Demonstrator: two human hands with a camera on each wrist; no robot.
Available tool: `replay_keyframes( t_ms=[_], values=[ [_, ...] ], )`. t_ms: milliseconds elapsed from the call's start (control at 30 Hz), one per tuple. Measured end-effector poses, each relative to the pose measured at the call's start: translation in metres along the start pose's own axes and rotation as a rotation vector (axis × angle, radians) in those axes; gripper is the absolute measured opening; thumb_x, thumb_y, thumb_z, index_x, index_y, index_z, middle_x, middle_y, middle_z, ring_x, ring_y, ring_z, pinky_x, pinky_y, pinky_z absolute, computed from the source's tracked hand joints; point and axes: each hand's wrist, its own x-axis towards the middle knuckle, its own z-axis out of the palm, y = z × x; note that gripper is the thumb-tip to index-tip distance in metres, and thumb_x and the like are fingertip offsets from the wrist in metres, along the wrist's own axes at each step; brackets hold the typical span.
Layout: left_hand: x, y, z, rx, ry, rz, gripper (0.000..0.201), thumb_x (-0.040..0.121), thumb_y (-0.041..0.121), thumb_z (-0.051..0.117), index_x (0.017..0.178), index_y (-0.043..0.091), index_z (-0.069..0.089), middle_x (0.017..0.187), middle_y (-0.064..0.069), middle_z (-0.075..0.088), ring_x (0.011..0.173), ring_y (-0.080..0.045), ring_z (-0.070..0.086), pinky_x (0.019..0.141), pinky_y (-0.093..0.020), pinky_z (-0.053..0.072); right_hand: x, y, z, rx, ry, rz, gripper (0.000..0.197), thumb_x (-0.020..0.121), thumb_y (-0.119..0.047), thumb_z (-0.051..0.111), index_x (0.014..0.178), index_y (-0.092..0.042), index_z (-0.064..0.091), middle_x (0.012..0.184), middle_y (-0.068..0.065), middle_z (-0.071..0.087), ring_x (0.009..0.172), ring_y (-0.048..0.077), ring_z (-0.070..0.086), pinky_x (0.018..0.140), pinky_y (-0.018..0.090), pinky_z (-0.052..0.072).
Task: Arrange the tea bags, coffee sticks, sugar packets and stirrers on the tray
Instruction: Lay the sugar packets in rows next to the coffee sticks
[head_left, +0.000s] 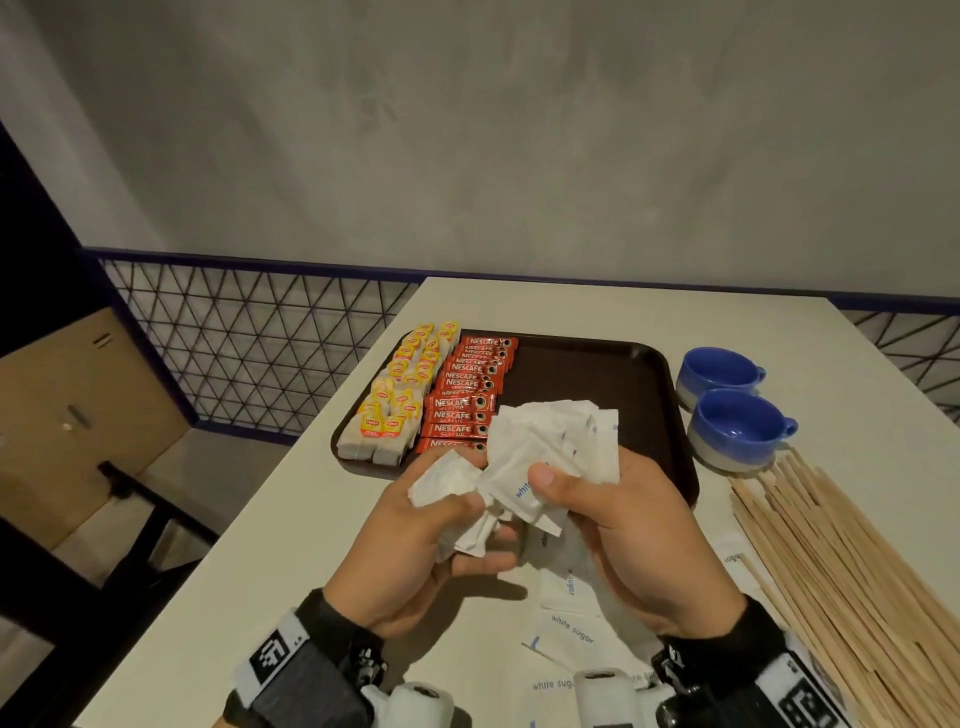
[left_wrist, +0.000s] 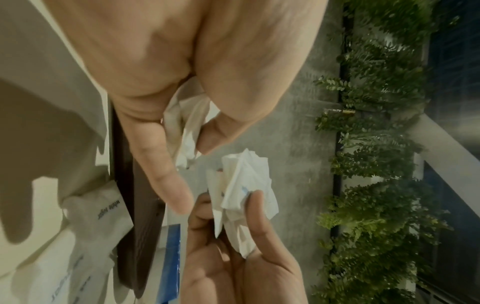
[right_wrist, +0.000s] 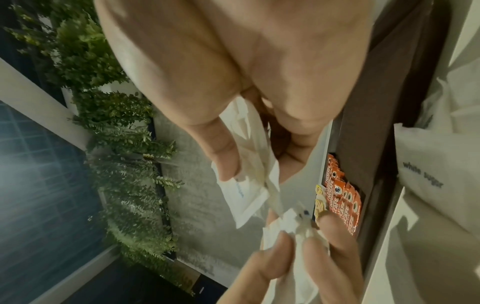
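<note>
Both hands are raised over the near edge of the dark brown tray (head_left: 587, 379). My left hand (head_left: 467, 519) grips a small crumpled bunch of white sugar packets (head_left: 441, 480). A larger fan of sugar packets (head_left: 550, 436) is held in my right hand (head_left: 561, 488), thumb on top. The two bunches touch between the hands. Yellow-tagged tea bags (head_left: 400, 384) fill the tray's left column, and red coffee sticks (head_left: 467, 395) are stacked beside them. Loose sugar packets (head_left: 571, 629) lie on the table under my wrists. Wooden stirrers (head_left: 841, 571) are piled at the right. The left wrist view shows the left hand's packets (left_wrist: 187, 123); the right wrist view shows the right hand's packets (right_wrist: 249, 185).
Two blue cups (head_left: 719, 371) (head_left: 740, 426) stand right of the tray, just behind the stirrers. The white table's left edge (head_left: 291, 499) drops to a dark bench and a cardboard box (head_left: 78, 415). A wire mesh fence (head_left: 249, 343) runs behind.
</note>
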Motion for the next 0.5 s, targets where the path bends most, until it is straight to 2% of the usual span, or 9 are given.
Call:
replay_keyframes(
  t_ms=[67, 133, 200, 300, 333, 400, 467, 500],
  values=[
    [0.001, 0.001, -0.001, -0.009, 0.048, -0.006, 0.033, 0.100, -0.003, 0.051, 0.124, 0.014, 0.066, 0.121, -0.027, 0.069, 0.092, -0.042, 0.067, 0.072, -0.046, 0.062, 0.000, 0.000, -0.001, -0.021, -0.005, -0.012, 0.031, 0.096, -0.005, 0.062, 0.126, -0.005, 0.069, 0.117, 0.018, 0.075, 0.109, 0.036, 0.073, 0.081, 0.041, 0.064],
    [0.001, 0.002, 0.002, -0.046, 0.070, -0.024, 0.034, 0.103, 0.001, 0.045, 0.126, 0.013, 0.066, 0.123, -0.022, 0.071, 0.102, -0.039, 0.070, 0.081, -0.054, 0.060, 0.000, -0.001, -0.002, -0.059, -0.040, -0.029, 0.031, 0.096, -0.006, 0.062, 0.125, -0.005, 0.070, 0.118, 0.016, 0.076, 0.112, 0.033, 0.073, 0.085, 0.036, 0.062],
    [0.001, 0.003, 0.009, -0.106, 0.046, -0.050, 0.034, 0.108, 0.018, 0.041, 0.132, 0.012, 0.065, 0.129, -0.020, 0.069, 0.116, -0.040, 0.068, 0.096, -0.063, 0.053, -0.001, 0.002, -0.001, -0.149, -0.079, -0.036, 0.032, 0.095, -0.008, 0.063, 0.127, -0.008, 0.069, 0.119, 0.011, 0.076, 0.113, 0.028, 0.073, 0.093, 0.035, 0.060],
    [0.003, -0.001, 0.018, -0.221, -0.052, -0.080, 0.057, 0.106, 0.053, 0.036, 0.133, 0.013, 0.067, 0.139, -0.021, 0.062, 0.130, -0.042, 0.058, 0.112, -0.066, 0.038, 0.001, 0.010, 0.003, -0.328, -0.015, -0.043, 0.043, 0.093, -0.006, 0.071, 0.132, -0.022, 0.060, 0.116, -0.003, 0.077, 0.108, 0.017, 0.074, 0.085, 0.026, 0.060],
    [0.005, -0.003, 0.021, -0.217, -0.077, -0.089, 0.059, 0.104, 0.058, 0.037, 0.131, 0.016, 0.069, 0.139, -0.020, 0.062, 0.130, -0.042, 0.058, 0.112, -0.066, 0.036, 0.002, 0.012, 0.003, -0.379, 0.029, -0.059, 0.048, 0.093, -0.007, 0.073, 0.133, -0.027, 0.056, 0.115, -0.009, 0.076, 0.107, 0.012, 0.074, 0.082, 0.024, 0.060],
    [0.007, -0.003, 0.027, -0.166, -0.072, -0.121, 0.057, 0.099, 0.060, 0.043, 0.127, 0.020, 0.072, 0.134, -0.017, 0.067, 0.125, -0.039, 0.063, 0.108, -0.067, 0.040, 0.002, 0.015, 0.005, -0.470, 0.088, -0.096, 0.052, 0.095, -0.011, 0.072, 0.134, -0.036, 0.049, 0.113, -0.017, 0.074, 0.103, 0.003, 0.072, 0.079, 0.019, 0.058],
    [0.007, 0.000, 0.033, -0.141, -0.059, -0.142, 0.052, 0.096, 0.054, 0.052, 0.133, 0.020, 0.067, 0.131, -0.015, 0.069, 0.121, -0.036, 0.066, 0.102, -0.066, 0.047, 0.001, 0.015, 0.006, -0.554, 0.089, -0.114, 0.048, 0.099, -0.017, 0.068, 0.133, -0.043, 0.047, 0.113, -0.024, 0.072, 0.103, -0.005, 0.069, 0.080, 0.015, 0.056],
    [0.007, 0.000, 0.034, -0.124, -0.054, -0.140, 0.048, 0.095, 0.046, 0.058, 0.137, 0.022, 0.062, 0.130, -0.014, 0.070, 0.120, -0.036, 0.067, 0.099, -0.066, 0.050, 0.000, 0.015, 0.007, -0.598, 0.071, -0.116, 0.044, 0.101, -0.020, 0.065, 0.132, -0.046, 0.048, 0.115, -0.025, 0.070, 0.106, -0.006, 0.067, 0.085, 0.017, 0.057]
  ],
)
